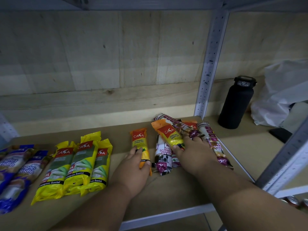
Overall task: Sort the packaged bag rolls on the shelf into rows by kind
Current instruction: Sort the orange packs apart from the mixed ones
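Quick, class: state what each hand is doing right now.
Left hand: grips an orange roll pack.
Right hand: rests on the mixed pile; grip cannot be told.

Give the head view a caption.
Left hand grips an orange packaged roll; right hand reaches into the mixed pile.

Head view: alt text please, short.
A person's left hand grips an orange pack while the right hand rests on a mixed pile of orange and purple packs. Yellow packs and blue packs lie in rows to the left.
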